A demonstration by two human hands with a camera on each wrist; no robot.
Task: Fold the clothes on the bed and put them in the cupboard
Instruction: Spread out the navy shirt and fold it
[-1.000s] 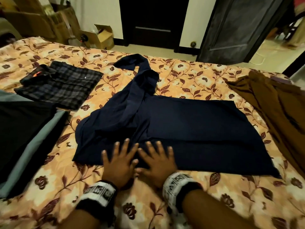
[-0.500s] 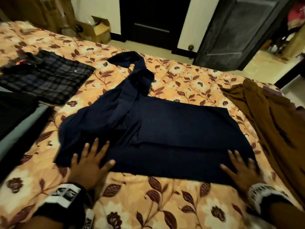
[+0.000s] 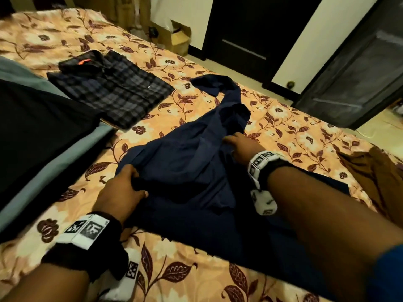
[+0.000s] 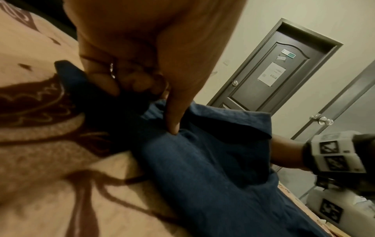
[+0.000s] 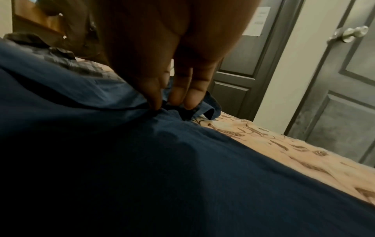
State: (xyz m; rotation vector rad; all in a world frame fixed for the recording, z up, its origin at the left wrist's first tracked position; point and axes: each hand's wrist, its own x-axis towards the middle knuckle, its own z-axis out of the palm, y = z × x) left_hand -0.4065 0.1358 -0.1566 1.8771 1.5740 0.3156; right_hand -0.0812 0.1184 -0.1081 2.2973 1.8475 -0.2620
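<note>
A navy blue garment (image 3: 185, 171) lies partly folded on the floral bed (image 3: 283, 118), its sleeve trailing toward the far edge. My left hand (image 3: 122, 188) grips the garment's bunched left edge. In the left wrist view the left hand (image 4: 142, 89) has curled fingers under the navy cloth (image 4: 202, 160) and the thumb on top. My right hand (image 3: 239, 147) reaches across to the far side by the sleeve. In the right wrist view the right hand (image 5: 168, 96) pinches a fold of the navy cloth (image 5: 142, 160) between thumb and fingers.
A folded plaid shirt (image 3: 113, 92) lies at the far left of the bed. Black and grey clothes (image 3: 39, 131) are spread along the left. A brown garment (image 3: 375, 171) lies at the right edge. Beyond the bed stand a cardboard box (image 3: 178, 38) and dark doors (image 3: 359, 73).
Both hands left the garment's near edge, where they lay flat. The left now grips the left edge; the right crossed from the right corner to the far side by the sleeve.
</note>
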